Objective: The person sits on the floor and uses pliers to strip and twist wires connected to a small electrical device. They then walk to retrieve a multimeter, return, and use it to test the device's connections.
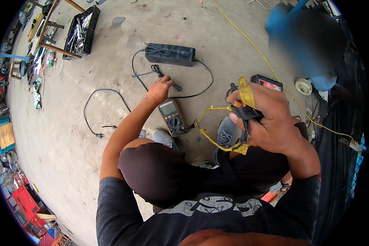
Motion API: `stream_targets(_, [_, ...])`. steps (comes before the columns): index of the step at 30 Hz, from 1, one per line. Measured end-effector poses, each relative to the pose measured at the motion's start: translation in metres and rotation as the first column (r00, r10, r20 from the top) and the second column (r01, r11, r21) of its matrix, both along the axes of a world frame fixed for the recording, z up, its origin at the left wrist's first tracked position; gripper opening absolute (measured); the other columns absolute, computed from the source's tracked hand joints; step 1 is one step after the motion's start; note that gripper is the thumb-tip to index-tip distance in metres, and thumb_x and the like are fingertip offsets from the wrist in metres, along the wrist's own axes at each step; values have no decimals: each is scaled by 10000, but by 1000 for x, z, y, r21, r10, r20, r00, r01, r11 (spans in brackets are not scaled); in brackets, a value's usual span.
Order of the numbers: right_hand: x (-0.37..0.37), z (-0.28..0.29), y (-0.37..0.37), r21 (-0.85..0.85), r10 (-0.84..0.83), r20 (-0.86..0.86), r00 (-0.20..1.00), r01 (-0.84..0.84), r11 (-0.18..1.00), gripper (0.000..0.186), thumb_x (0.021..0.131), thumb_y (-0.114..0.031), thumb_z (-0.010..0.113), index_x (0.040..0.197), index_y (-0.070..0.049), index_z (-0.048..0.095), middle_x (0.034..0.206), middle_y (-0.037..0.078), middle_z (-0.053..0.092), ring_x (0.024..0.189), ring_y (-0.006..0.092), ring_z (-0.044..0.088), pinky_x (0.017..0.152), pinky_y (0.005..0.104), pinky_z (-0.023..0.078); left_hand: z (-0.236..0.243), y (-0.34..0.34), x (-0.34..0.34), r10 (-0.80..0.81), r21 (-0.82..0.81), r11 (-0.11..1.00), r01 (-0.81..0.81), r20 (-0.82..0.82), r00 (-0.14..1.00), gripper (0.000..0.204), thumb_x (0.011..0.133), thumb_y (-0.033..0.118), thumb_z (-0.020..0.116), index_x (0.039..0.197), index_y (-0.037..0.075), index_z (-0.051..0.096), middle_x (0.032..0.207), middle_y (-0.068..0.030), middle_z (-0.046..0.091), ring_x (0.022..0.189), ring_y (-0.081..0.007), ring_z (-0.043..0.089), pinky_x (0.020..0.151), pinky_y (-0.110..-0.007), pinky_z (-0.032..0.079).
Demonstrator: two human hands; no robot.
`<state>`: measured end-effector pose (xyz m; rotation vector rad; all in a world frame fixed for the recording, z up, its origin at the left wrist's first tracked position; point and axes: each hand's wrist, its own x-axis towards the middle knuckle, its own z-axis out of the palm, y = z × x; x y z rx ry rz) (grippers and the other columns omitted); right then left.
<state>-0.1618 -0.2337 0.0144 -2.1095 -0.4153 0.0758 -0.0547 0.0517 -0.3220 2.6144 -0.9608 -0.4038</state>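
My left hand is closed in a pinch on a thin black cable whose black connector sticks out past the fingertips. Just below that hand, a dark multimeter with orange trim lies face up on the floor. Leads wrapped in yellow tape run from the meter toward my right hand. Its fingers are wrapped round the bundled leads, with black and yellow tape showing between them; the probe tips are hard to make out. Beyond my left hand rests a black power supply box with a coiled cord on top.
A loose black cord with a plug lies at left. A black crate of tools stands far left. Right of centre sit a red-and-black device and a pale reel. A yellow cord crosses the floor. My shoes flank the meter.
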Motion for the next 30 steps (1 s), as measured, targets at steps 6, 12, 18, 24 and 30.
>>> stream_targets(6, [1,6,-3,-19,-16,9,1000,16,1000,235,782,19,711,999,20,621,883,152,637,770,313,644,669,348,498,-26,-27,2,-138,188,972,142,-35,990,353,782,9,562,1117,113,597,1135,-117,525,1049,-322,605,846,-428,524])
stream_targets(12, [0,-2,-8,-32,-51,53,997,53,998,231,788,-10,718,993,33,620,855,173,636,742,333,632,660,354,495,-4,-29,2,-13,-65,998,13,-12,1000,266,823,28,595,1072,98,536,1071,-144,552,997,-360,601,781,-471,507])
stream_targets(18, [3,-9,-6,48,-107,53,993,104,993,260,827,-74,729,1034,43,623,854,159,653,752,251,648,696,335,497,95,-28,14,243,-354,908,-224,8,970,237,848,80,657,1020,62,496,930,-177,642,855,-417,622,688,-489,485])
stream_targets(24, [9,-8,11,274,-23,-95,995,48,961,315,867,-99,720,1143,18,625,952,82,674,913,140,638,819,293,505,208,-22,20,236,-552,792,-260,-116,965,253,885,131,679,1075,51,530,848,-185,642,751,-352,632,655,-412,485])
stream_targets(30, [6,-13,38,444,139,36,990,-140,885,349,811,6,715,1150,15,634,1076,126,687,984,179,654,897,301,507,282,-16,6,88,-562,827,-26,83,993,151,895,108,658,1019,44,601,890,-169,619,826,-352,610,717,-398,479])
